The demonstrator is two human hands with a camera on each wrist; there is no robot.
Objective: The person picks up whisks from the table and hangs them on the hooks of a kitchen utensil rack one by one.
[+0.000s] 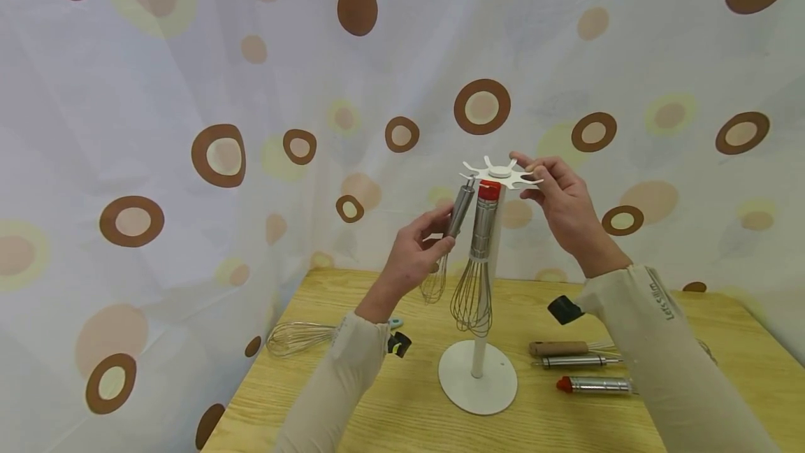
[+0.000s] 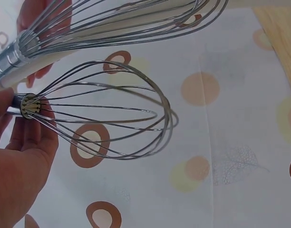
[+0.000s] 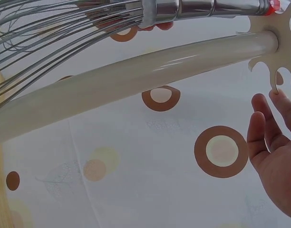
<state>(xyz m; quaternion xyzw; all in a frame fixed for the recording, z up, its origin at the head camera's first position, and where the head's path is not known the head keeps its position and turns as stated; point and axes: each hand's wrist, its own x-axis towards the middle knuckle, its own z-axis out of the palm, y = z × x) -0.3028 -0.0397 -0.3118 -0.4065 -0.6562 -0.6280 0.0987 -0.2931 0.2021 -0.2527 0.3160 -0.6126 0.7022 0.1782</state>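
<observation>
My left hand (image 1: 411, 252) grips the steel handle of a small whisk (image 1: 462, 207), whose wire loops hang below the fingers. The top of that handle is up by a hook of the white utensil stand (image 1: 499, 172); whether it hangs there is too small to tell. A larger whisk with a red cap (image 1: 483, 226) hangs from the stand, just right of the small one. With thumb and fingers at the rim, my right hand (image 1: 566, 208) holds the stand's hooked top. In the left wrist view, the small whisk's wires (image 2: 112, 118) show in full, apart from the larger whisk.
Left on the wooden table (image 1: 390, 418) lies a whisk (image 1: 302, 338), partly behind the left forearm. To the right lie a wooden-handled whisk (image 1: 558, 349), a steel-handled utensil (image 1: 578, 362) and a red-tipped one (image 1: 597, 385), partly behind the right sleeve. A patterned curtain (image 1: 402, 75) stands behind.
</observation>
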